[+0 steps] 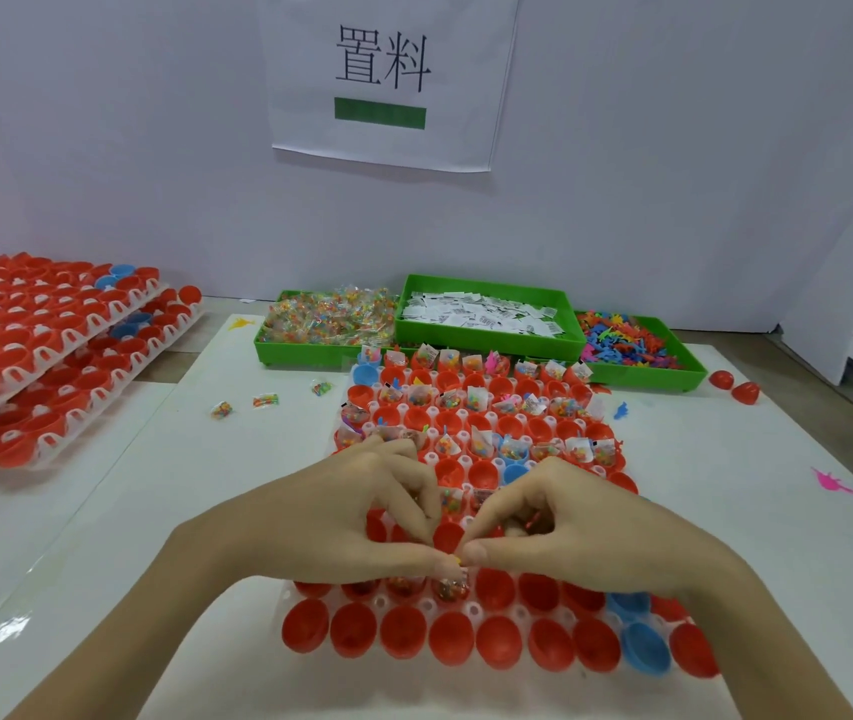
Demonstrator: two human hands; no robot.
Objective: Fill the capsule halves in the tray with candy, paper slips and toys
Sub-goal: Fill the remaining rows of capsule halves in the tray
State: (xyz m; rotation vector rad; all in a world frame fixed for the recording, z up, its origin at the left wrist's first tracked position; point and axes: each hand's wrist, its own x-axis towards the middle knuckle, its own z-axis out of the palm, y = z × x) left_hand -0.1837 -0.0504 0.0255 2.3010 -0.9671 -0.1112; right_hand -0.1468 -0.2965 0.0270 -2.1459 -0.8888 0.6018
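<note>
Head view: both hands (458, 527) meet fingertips over tray (473, 610) middle

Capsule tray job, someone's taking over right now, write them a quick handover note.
Left hand and right hand meet over mid-tray, pinching something small; what it is can't be told.
Supplies behind the tray: candy bin, paper slip bin, toy bin.
Done: several far rows hold candy, slips and toys.
Left: the nearest row is unfilled; stray candy packets lie on the table.

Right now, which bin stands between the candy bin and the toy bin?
The head view shows the green bin of paper slips between the candy bin and toy bin.
</note>
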